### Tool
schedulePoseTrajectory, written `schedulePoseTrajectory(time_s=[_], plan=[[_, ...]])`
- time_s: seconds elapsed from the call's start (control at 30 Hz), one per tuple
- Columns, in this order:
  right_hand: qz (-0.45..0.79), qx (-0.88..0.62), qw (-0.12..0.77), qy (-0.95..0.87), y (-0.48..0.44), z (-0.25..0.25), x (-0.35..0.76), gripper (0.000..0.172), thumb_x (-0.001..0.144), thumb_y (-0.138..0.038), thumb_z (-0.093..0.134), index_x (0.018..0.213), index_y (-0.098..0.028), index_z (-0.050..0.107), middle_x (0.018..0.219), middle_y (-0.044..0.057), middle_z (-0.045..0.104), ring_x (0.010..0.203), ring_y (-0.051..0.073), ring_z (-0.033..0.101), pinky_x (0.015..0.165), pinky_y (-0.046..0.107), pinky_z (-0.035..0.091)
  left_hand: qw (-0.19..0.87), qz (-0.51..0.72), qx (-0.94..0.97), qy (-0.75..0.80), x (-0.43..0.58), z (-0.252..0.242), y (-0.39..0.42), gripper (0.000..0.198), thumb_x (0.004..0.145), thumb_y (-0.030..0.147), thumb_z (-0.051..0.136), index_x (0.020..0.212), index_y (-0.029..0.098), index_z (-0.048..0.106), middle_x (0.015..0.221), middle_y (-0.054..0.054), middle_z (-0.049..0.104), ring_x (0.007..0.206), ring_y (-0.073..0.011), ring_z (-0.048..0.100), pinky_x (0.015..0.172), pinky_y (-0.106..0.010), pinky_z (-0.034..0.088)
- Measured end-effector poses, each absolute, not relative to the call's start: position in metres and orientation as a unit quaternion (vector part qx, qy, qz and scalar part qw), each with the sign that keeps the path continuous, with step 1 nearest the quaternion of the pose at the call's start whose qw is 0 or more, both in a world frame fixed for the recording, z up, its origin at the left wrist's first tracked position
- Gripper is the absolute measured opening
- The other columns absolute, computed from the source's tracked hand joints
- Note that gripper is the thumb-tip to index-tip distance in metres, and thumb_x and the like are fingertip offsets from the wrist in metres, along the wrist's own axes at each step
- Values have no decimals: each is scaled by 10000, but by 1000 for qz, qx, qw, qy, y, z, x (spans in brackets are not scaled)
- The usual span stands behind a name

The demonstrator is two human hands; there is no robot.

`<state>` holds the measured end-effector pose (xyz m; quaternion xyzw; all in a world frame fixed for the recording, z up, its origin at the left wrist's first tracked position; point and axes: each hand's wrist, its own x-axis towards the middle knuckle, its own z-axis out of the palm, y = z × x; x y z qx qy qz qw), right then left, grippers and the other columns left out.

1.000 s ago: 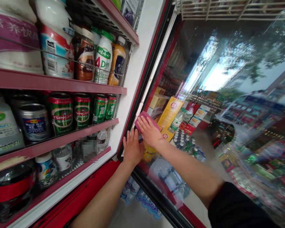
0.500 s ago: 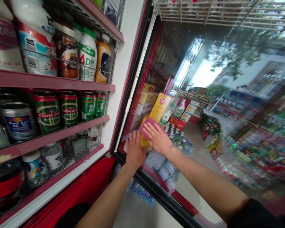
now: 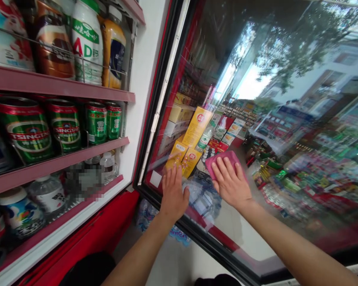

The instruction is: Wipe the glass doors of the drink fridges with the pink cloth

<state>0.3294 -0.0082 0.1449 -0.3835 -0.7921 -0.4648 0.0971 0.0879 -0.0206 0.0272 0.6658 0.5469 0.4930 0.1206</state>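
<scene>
Pink cloth [image 3: 223,156] soft, light; grip free edge. R hand [image 3: 231,183] spread flat on it; L hand [image 3: 173,194] open, empty, on cooler glass [image 3: 274,131].

A folded pink cloth [image 3: 224,160] lies flat against the glass pane [image 3: 274,119] of a black-framed, red-trimmed cooler door, pressed under the right hand [image 3: 231,184]. The door stands swung open beside the shelves.

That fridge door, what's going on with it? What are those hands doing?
A person's right hand presses a pink cloth flat against the glass of the open fridge door. Their left hand rests flat on the glass beside it, not touching the cloth. Green Tsingtao beer cans and bottled drinks sit on the shelves inside.
</scene>
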Motion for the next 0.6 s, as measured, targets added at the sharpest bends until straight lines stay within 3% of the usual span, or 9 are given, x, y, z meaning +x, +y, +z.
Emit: schedulePoseTrajectory(time_s=[0.1, 0.27, 0.43, 0.6], plan=[[-424, -346, 93, -832, 23, 127, 281, 843, 1039, -350, 653, 1768, -130, 292, 1819, 160, 330, 1693, 340, 339, 1435, 555, 80, 106, 498, 667, 544, 80, 33, -17, 787, 1045, 292, 499, 1767, 143, 224, 1847, -177, 254, 1741, -336, 186, 1393, -620, 241], [-343, -311, 83, -883, 84, 98, 191, 794, 1037, -261, 604, 1747, -72, 305, 1855, 172, 221, 1736, 334, 225, 1429, 571, 198, 92, 497, 635, 584, 57, 32, -6, 748, 1049, 296, 491, 1757, 179, 278, 1828, -177, 309, 1711, -352, 285, 1362, -650, 296], [-337, -304, 78, -888, 116, 87, 141, 722, 1057, -204, 524, 1735, -59, 324, 1856, 164, 225, 1749, 290, 186, 1441, 511, 216, 84, 479, 611, 625, 43, 23, 10, 771, 1031, 306, 505, 1752, 136, 293, 1819, -212, 309, 1705, -408, 275, 1343, -681, 316], [-366, -291, 72, -881, 96, 96, 172, 739, 1051, -266, 552, 1732, -76, 338, 1855, 149, 242, 1744, 294, 210, 1446, 497, 195, 95, 435, 620, 646, 53, 21, 12, 812, 974, 219, 510, 1750, 116, 291, 1824, -213, 294, 1701, -433, 267, 1338, -705, 307]])
